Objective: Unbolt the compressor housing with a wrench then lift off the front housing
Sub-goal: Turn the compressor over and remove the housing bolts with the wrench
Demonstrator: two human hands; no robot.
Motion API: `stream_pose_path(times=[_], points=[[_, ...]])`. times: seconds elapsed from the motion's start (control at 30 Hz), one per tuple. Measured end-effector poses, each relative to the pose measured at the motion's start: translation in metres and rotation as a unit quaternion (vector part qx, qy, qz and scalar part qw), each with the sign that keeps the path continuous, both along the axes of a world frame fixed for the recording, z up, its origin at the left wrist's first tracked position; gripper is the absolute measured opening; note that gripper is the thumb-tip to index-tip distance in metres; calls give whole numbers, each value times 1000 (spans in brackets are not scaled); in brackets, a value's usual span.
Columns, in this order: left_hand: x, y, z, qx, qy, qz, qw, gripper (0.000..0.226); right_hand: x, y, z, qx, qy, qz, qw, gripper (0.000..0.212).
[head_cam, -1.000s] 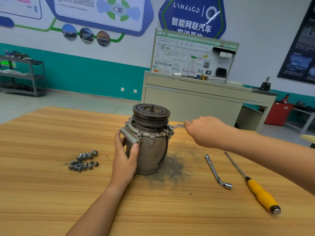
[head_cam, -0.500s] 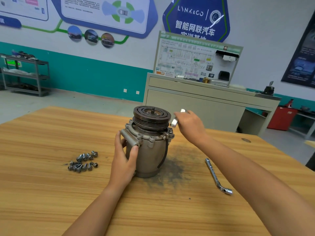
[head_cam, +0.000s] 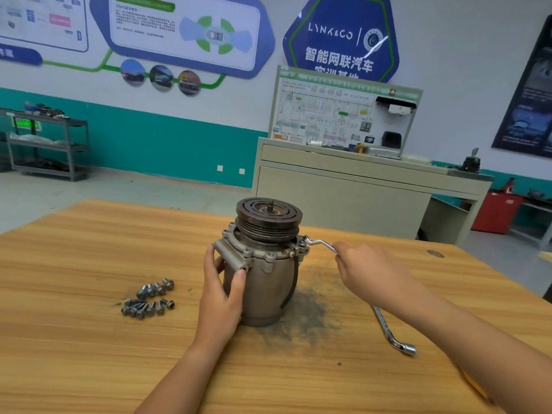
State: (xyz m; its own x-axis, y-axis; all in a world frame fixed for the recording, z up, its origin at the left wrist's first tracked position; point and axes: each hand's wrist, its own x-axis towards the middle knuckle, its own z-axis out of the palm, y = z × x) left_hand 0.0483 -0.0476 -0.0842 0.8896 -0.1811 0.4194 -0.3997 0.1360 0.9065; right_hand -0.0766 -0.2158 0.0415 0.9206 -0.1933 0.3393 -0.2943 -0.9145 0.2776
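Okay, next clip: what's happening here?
A person is unbolting a compressor that stands upright on a wooden table. The left hand grips its body to steady it. The right hand holds a wrench whose far end sits at the flange's right edge. A pile of loose bolts lies to the left, and a spare wrench lies to the right. The front housing has not been lifted off yet.

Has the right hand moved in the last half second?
Yes. The right hand went down and rightward, away from the compressor; its wrench now sits at the flange.
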Motion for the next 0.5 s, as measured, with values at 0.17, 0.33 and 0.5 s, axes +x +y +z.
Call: stream_pose_path(times=[0.17, 0.33, 0.5], points=[[-1, -1, 1, -3, -7, -10, 1000, 63, 4, 24, 24, -108, 92, -16, 990, 22], [-3, 1, 2, 2, -20, -8, 1000, 59, 1, 37, 27, -170, 159, -26, 972, 25], [-5, 1, 4, -6, -25, -5, 1000, 56, 6, 11, 18, -225, 151, -9, 962, 35]])
